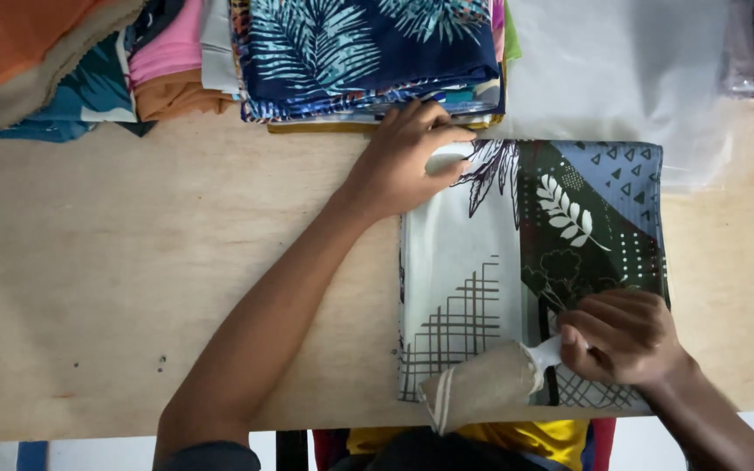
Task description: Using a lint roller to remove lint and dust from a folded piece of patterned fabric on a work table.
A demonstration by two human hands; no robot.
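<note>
Lint-rolling of a folded patterned cloth (534, 262), laid flat on the wooden table (133, 262) right of centre, was judged to be the step in hand. The right hand (626, 336) was clenched round the white handle of a lint roller (486, 384) at the cloth's near edge, while the left hand (407, 157), arm extended, was pressed with fingers bent on the far-left corner. The next stroke was judged to call for steady bracing of that corner.

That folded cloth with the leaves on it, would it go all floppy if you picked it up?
Probably floppy: the folded cloth lies thin and flat on the table. It likely slides easily, since the left hand pins its corner while the right hand works a roller over it.
</note>
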